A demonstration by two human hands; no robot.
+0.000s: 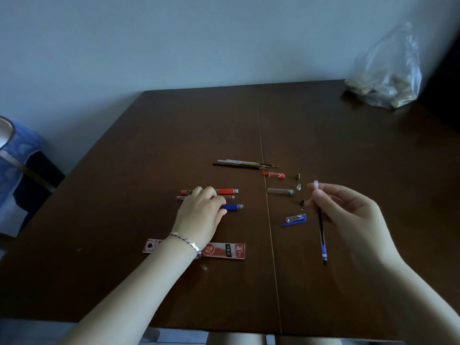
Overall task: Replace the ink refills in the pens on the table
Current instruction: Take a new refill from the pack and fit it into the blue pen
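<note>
Dark, glossy wooden desk (323, 135) against a pale wall, split by a thin seam; crinkled clear plastic bag (388, 70) at the far right corner.

Mid-swap, by the look of it. Right hand (348, 212) raised above the desk, fingers (314, 199) pinched narrow on a thin refill (321, 227), slim black tube with a pale end up and a blue band near the lower tip. Left hand (199, 212) flat over three pen barrels, fingers curled loosely on the blue pen (232, 207); firm grasp or mere touch, cannot tell. Orange pen (225, 191) and grey barrel (230, 196) just behind, lying parallel.

Scattered right of the seam: orange cap (273, 174), clear cap with blue clip (296, 219), grey sleeve (280, 191), tiny dark cone tips. Spent or spare refills (245, 164) bundled farther back. Red printed refill packet (224, 250), flat and papery, under the left wrist.

Next, likely: lift the blue barrel, line up the refill with its narrow bore, slide in straight. Smooth round plastic, prone to rolling; small tips easy to lose.
</note>
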